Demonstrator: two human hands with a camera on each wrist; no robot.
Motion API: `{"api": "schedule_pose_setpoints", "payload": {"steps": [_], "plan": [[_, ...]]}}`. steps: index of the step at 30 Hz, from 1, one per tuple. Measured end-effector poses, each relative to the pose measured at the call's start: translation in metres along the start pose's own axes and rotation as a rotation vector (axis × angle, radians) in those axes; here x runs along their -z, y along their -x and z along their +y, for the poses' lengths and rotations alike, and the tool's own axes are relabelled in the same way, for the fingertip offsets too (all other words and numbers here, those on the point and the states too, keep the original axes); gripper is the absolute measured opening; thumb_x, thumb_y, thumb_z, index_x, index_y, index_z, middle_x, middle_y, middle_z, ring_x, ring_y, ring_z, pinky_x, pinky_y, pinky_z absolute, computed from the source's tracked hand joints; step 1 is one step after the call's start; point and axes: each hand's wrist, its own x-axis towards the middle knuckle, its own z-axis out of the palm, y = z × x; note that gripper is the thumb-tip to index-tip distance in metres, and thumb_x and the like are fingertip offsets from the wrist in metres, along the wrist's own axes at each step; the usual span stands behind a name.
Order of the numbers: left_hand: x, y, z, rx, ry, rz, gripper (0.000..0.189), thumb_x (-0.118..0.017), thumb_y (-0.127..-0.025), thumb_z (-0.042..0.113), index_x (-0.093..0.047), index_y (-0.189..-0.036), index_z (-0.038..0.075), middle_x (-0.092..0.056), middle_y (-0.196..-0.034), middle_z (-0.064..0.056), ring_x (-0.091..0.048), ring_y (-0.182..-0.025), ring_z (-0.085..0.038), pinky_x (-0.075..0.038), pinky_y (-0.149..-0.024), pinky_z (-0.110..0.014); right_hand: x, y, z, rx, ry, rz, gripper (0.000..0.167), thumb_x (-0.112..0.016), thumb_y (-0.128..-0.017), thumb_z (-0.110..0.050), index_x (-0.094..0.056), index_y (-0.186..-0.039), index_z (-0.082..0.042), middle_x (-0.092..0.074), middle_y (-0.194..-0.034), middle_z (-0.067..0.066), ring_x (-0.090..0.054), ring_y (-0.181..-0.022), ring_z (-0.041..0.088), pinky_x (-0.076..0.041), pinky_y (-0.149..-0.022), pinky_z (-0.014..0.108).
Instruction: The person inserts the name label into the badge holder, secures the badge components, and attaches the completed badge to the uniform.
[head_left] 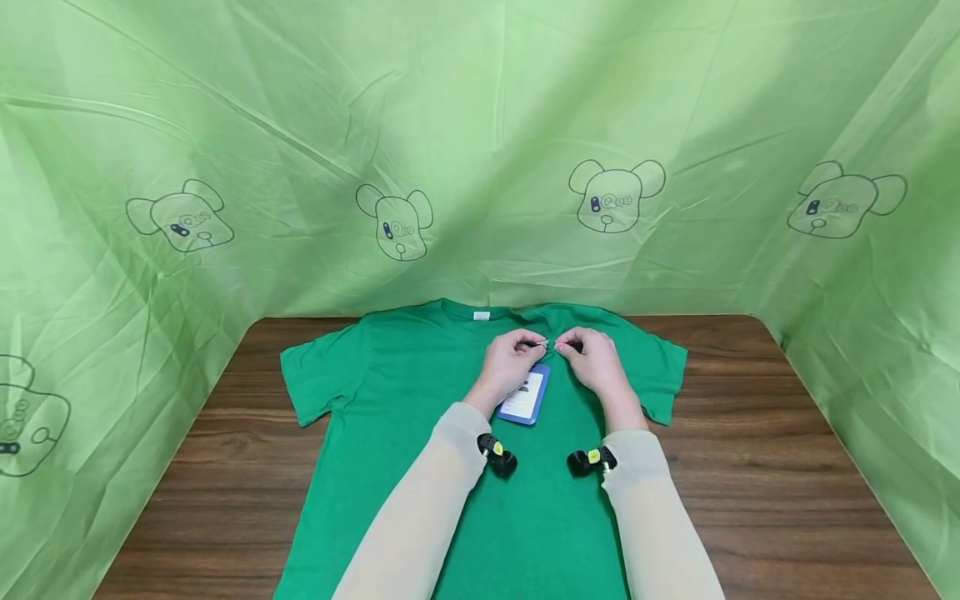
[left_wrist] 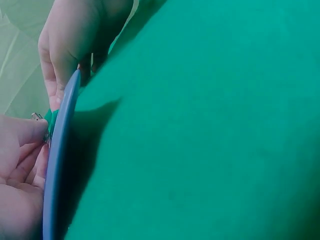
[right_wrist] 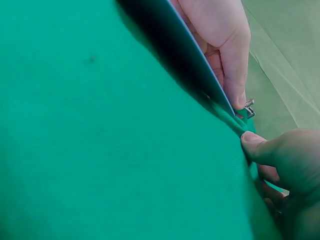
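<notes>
A green T-shirt (head_left: 420, 417) lies spread out, collar at the far side. Over its upper right chest, my left hand (head_left: 508, 365) pinches the small metal clip (right_wrist: 250, 106) of an ID badge between thumb and fingers. The badge (head_left: 523, 400), blue-framed with a white card, hangs below that hand. Just to the right, my right hand (head_left: 595, 360) pinches a raised fold of shirt fabric (right_wrist: 242, 126). In the right wrist view, the clip sits right at this fold. From the left wrist view, the badge appears edge-on and stands up off the shirt, covering part of the fingers.
The shirt lies on a dark wooden table (head_left: 750, 467), which shows on both sides of it. Green cloth walls (head_left: 495, 125) with printed bear heads rise behind and at the sides. A white label (head_left: 481, 316) shows inside the collar.
</notes>
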Motion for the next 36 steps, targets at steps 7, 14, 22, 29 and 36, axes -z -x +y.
{"api": "schedule_pose_setpoints", "payload": {"steps": [7,14,22,29,36], "plan": [[-0.0012,-0.0008,0.0001,-0.028,-0.032,-0.067,0.013,-0.075,-0.107,0.023,-0.083,-0.117,0.021,-0.072,-0.093,0.005,-0.063,-0.082,-0.011,-0.053,-0.072,-0.026,-0.0009,-0.0009,0.0013,0.0,0.004,0.002,0.016,-0.07,-0.11,-0.021,-0.078,-0.112,-0.008,-0.075,-0.12,0.017,-0.064,-0.121,0.041,-0.048,-0.109,0.057],[0.0002,0.0011,-0.0009,0.007,0.065,-0.053,0.013,-0.076,-0.106,0.021,-0.083,-0.117,0.02,-0.075,-0.101,0.004,-0.067,-0.089,-0.011,-0.056,-0.078,-0.027,-0.0012,-0.0004,0.0014,0.002,0.002,0.007,0.015,-0.07,-0.11,-0.021,-0.079,-0.112,-0.009,-0.075,-0.12,0.017,-0.064,-0.122,0.041,-0.047,-0.11,0.057],[0.0017,0.0015,0.0004,0.013,0.083,-0.053,0.013,-0.077,-0.105,0.023,-0.084,-0.116,0.019,-0.077,-0.104,0.004,-0.07,-0.093,-0.01,-0.058,-0.082,-0.028,-0.0016,-0.0003,0.0012,0.006,-0.002,0.01,0.014,-0.072,-0.109,-0.021,-0.079,-0.112,-0.009,-0.076,-0.118,0.016,-0.065,-0.12,0.04,-0.049,-0.108,0.056],[0.0024,0.0015,-0.002,0.015,0.087,-0.064,0.013,-0.077,-0.105,0.024,-0.083,-0.116,0.021,-0.075,-0.102,0.004,-0.067,-0.09,-0.011,-0.056,-0.079,-0.027,-0.0012,0.0001,0.0006,-0.003,-0.002,0.003,0.016,-0.071,-0.109,-0.022,-0.079,-0.111,-0.008,-0.076,-0.118,0.016,-0.066,-0.118,0.039,-0.05,-0.105,0.055],[0.0027,0.0021,-0.0024,-0.017,0.087,-0.077,0.011,-0.077,-0.105,0.022,-0.083,-0.115,0.021,-0.073,-0.099,0.004,-0.064,-0.087,-0.011,-0.054,-0.077,-0.026,-0.0012,0.0005,0.0001,-0.006,-0.001,0.001,0.015,-0.071,-0.109,-0.021,-0.078,-0.112,-0.008,-0.076,-0.118,0.016,-0.067,-0.116,0.038,-0.051,-0.104,0.054]]}}
